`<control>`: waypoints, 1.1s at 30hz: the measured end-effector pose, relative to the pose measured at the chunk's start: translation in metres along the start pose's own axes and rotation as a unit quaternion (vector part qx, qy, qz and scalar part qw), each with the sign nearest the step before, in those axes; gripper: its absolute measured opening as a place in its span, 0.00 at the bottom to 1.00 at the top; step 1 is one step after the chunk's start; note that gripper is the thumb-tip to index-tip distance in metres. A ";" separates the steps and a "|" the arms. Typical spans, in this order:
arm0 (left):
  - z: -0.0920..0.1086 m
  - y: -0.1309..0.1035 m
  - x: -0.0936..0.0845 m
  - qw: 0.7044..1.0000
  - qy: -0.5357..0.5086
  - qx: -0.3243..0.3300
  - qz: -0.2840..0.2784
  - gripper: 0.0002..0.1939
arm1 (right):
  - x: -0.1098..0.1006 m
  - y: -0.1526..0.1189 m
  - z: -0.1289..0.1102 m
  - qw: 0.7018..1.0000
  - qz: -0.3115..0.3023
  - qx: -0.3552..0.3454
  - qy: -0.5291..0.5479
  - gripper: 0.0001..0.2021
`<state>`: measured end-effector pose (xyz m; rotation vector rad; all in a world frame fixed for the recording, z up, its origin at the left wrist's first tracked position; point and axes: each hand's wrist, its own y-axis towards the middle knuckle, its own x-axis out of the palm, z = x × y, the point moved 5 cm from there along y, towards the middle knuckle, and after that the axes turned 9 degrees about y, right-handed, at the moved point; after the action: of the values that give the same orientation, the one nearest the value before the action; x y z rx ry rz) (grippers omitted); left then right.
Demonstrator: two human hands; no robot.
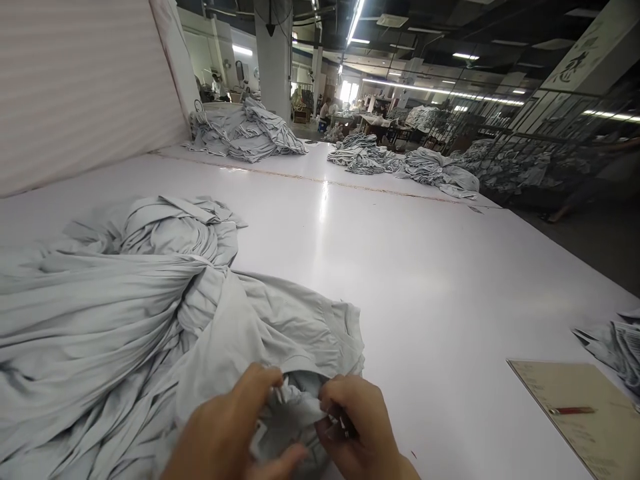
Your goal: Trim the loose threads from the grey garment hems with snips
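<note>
A light grey garment (280, 320) of thin cloth lies at the front of the table, joined to a large gathered heap of the same cloth (125, 300) on the left. At one of its openings both hands are at work. My left hand (225, 427) has its index finger hooked at the edge of the opening, with the thumb spread lower down on the cloth. My right hand (357, 420) pinches the opposite edge between curled fingers. Something small, dark and shiny shows among those fingers, too unclear to name. Folds hide part of the left fingertips.
Grey cloth piles stand at the far left (250, 130) and far right (400, 163) of the white table (425, 280). At the right front lie a tan board (580, 427), a red pen (573, 411) and more folded cloth (617, 347). A pale hanging sheet (80, 87) borders the left.
</note>
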<state>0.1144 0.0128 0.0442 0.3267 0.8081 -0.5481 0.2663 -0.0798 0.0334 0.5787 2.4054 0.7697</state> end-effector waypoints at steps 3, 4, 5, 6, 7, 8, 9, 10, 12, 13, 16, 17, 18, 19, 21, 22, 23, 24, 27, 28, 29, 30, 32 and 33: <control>0.014 0.003 0.015 1.000 0.006 0.020 0.011 0.10 | 0.006 0.000 -0.003 0.999 -0.020 0.035 -0.004 0.06; 0.015 0.004 0.015 1.000 -0.014 0.019 0.020 0.09 | 0.008 0.000 -0.002 0.998 -0.036 0.058 -0.002 0.04; 0.015 0.005 0.012 0.999 -0.040 0.016 0.029 0.09 | 0.009 0.000 -0.002 0.995 -0.053 0.081 0.004 0.03; 0.015 0.007 0.009 0.997 -0.066 0.012 0.033 0.08 | 0.010 0.000 -0.002 0.993 -0.065 0.099 0.013 0.03; 0.015 0.008 0.007 0.995 -0.091 0.008 0.031 0.07 | 0.009 0.000 -0.002 0.991 -0.070 0.112 0.025 0.06; 0.015 0.009 0.005 0.994 -0.111 0.006 0.022 0.07 | 0.008 0.000 -0.004 0.990 -0.072 0.117 0.037 0.09; 0.016 0.009 0.003 0.992 -0.124 0.008 0.012 0.07 | 0.007 0.001 -0.005 0.990 -0.071 0.117 0.046 0.12; 0.018 0.009 0.003 0.992 -0.129 0.010 0.003 0.08 | 0.005 0.002 -0.007 0.990 -0.071 0.113 0.050 0.15; 0.020 0.009 0.003 0.992 -0.122 0.019 0.000 0.09 | 0.005 0.004 -0.010 0.990 -0.078 0.105 0.043 0.18; 0.021 0.008 0.004 0.993 -0.115 0.025 0.002 0.10 | 0.005 0.004 -0.011 0.991 -0.083 0.100 0.031 0.19; 0.023 0.006 0.008 0.993 -0.108 0.049 0.003 0.12 | 0.008 0.005 -0.013 0.992 -0.090 0.085 -0.013 0.21; 0.023 0.005 0.009 0.993 -0.106 0.059 0.001 0.12 | 0.009 0.005 -0.013 0.992 -0.090 0.081 -0.025 0.21; 0.024 0.005 0.010 0.992 -0.105 0.067 -0.002 0.13 | 0.009 0.004 -0.014 0.992 -0.090 0.079 -0.034 0.22; 0.024 0.005 0.011 0.992 -0.102 0.074 -0.007 0.13 | 0.009 0.004 -0.014 0.992 -0.090 0.078 -0.041 0.22; 0.024 0.004 0.012 0.992 -0.095 0.080 -0.021 0.12 | 0.009 0.002 -0.014 0.991 -0.096 0.081 -0.045 0.22; 0.024 0.004 0.013 0.992 -0.091 0.080 -0.027 0.11 | 0.009 0.002 -0.014 0.991 -0.097 0.085 -0.041 0.22; 0.023 0.004 0.013 0.993 -0.086 0.078 -0.028 0.11 | 0.008 0.001 -0.013 0.991 -0.094 0.091 -0.033 0.22; 0.022 0.005 0.012 0.993 -0.083 0.076 -0.024 0.10 | 0.007 0.000 -0.012 0.991 -0.089 0.095 -0.016 0.21; 0.016 0.007 0.006 0.994 -0.078 0.078 -0.011 0.12 | 0.007 0.000 -0.004 0.988 -0.086 0.102 0.073 0.19; 0.014 0.009 0.006 0.993 -0.082 0.081 -0.029 0.12 | 0.009 -0.001 0.001 0.982 -0.099 0.123 0.101 0.18; 0.011 0.011 0.007 0.991 -0.092 0.072 -0.062 0.11 | 0.011 -0.002 0.008 0.973 -0.113 0.156 0.124 0.17; 0.007 0.013 0.009 0.987 -0.106 0.051 -0.107 0.09 | 0.013 -0.003 0.015 0.963 -0.116 0.201 0.138 0.15; -0.002 0.015 0.014 0.965 -0.164 -0.030 -0.203 0.14 | 0.011 -0.004 0.029 0.941 -0.089 0.289 0.149 0.12; -0.006 0.015 0.017 0.945 -0.206 -0.082 -0.239 0.18 | 0.008 -0.004 0.032 0.937 -0.062 0.311 0.146 0.11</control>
<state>0.1290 0.0221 0.0287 -0.1484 0.5150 -0.9608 0.2787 -0.0659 0.0061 0.5657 2.9372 0.0125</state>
